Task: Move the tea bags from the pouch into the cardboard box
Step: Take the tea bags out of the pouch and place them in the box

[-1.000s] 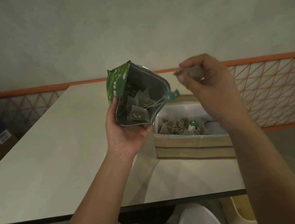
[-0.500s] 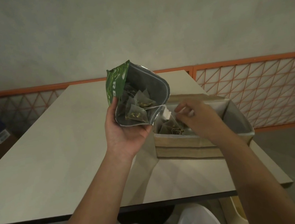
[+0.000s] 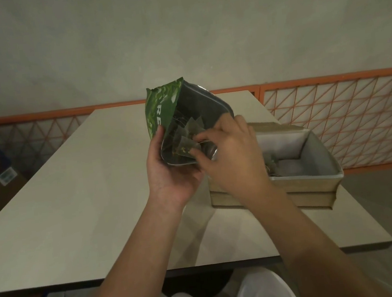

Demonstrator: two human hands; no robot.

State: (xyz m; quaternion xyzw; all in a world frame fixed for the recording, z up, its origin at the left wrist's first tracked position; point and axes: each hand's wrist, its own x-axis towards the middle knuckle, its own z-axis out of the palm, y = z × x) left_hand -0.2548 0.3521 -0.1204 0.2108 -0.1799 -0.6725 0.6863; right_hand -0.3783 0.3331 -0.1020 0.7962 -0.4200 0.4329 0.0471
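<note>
Green foil pouch (image 3: 161, 113) of pyramid tea bags (image 3: 184, 142) is gripped above a pale counter (image 3: 84, 185) by the left hand (image 3: 168, 173), while the right hand (image 3: 227, 154) reaches into its mouth, fingers (image 3: 203, 136) pinching one bag. Just right, an open lined cardboard box (image 3: 315, 178) sits near the counter's right edge; orange lattice railing (image 3: 333, 118) borders the far side.

Pouch (image 3: 161, 110) left of box (image 3: 321, 183)
</note>
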